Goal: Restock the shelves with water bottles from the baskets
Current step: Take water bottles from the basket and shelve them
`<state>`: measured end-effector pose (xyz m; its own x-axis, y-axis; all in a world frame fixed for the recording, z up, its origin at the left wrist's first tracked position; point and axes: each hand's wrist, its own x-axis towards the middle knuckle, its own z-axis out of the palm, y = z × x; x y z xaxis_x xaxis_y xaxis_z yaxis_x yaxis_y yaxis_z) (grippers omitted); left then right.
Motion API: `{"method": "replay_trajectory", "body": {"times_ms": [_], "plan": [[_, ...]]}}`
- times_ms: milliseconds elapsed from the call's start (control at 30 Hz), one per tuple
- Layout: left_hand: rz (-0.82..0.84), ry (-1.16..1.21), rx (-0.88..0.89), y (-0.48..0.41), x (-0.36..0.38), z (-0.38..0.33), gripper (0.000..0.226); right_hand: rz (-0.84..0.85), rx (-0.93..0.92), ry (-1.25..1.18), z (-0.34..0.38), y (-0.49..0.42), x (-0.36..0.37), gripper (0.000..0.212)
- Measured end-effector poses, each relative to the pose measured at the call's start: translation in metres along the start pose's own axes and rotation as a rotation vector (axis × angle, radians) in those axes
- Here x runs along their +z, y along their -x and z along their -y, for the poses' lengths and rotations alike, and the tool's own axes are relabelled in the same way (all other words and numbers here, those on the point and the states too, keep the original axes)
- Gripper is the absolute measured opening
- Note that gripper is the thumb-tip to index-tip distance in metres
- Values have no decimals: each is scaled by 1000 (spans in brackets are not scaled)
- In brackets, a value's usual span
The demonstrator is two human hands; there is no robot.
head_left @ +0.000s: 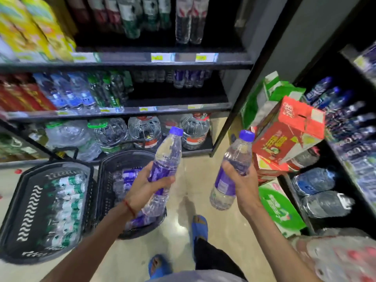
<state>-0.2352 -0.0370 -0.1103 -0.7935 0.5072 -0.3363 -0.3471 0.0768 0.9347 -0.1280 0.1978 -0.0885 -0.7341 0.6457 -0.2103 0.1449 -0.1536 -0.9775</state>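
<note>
1. Progress: the task was part done at best. I held two purple-labelled bottles clear of the baskets, and neither was yet on a shelf.
2. Remaining stock: more purple-labelled bottles lay in the nearer basket (105,192), and the far-left basket (28,210) was packed with green-labelled bottles. I judged most of the restocking left to do.
3. Destination: the middle shelf (177,94) showed a few purple-labelled bottles at its back with bare board in front, a likely place for these two.
4. Left hand (148,192): fingers and thumb were curled round the label band of the left bottle (166,159), which tilted cap-up above the nearer basket.
5. Right hand (242,180): fingers were wrapped round the middle of the right bottle (236,163), cap up, above the floor, well apart from the other bottle and near the red carton (284,135)
</note>
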Motion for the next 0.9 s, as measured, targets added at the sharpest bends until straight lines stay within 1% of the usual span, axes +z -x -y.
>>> {"method": "replay_trajectory", "body": {"times_ms": [33, 100, 133, 167, 200, 267, 333, 400, 500, 567, 633, 700, 767, 900], "plan": [[4, -9, 2, -5, 6, -6, 62, -5, 1, -6, 4, -8, -8, 67], [5, -33, 15, -16, 22, -17, 55, -7, 2, -12, 12, -26, -23, 82], [7, -45, 25, -22, 30, -22, 55, 2, 1, -16, 15, -36, -30, 90], [6, -61, 27, -29, 38, -26, 58, 17, 4, -18, 19, -46, -37, 94], [-3, -78, 19, -37, 48, -30, 61, 32, 16, -19, 23, -57, -45, 93], [-31, -82, 18, -53, 68, -34, 65, 69, 41, 3, 34, -81, -59, 82], [-60, -62, 24, -66, 93, -38, 67, 126, 56, 17, 44, -104, -74, 72], [-91, -34, 16, -80, 116, -38, 67, 175, 78, 18, 49, -129, -89, 67], [-138, -3, 2, -97, 146, -40, 64, 225, 99, 73, 50, -165, -109, 78], [-149, 1, -2, -110, 159, -40, 60, 265, 113, 123, 48, -186, -117, 81], [-159, -4, -9, -122, 166, -43, 58, 267, 129, 129, 46, -202, -121, 79], [-175, -19, -1, -136, 165, -46, 61, 253, 144, 132, 44, -215, -120, 68], [-183, -31, -7, -152, 160, -48, 65, 248, 166, 138, 41, -230, -114, 63], [-178, -30, -25, -190, 140, -46, 59, 223, 204, 162, 34, -261, -94, 48]]}}
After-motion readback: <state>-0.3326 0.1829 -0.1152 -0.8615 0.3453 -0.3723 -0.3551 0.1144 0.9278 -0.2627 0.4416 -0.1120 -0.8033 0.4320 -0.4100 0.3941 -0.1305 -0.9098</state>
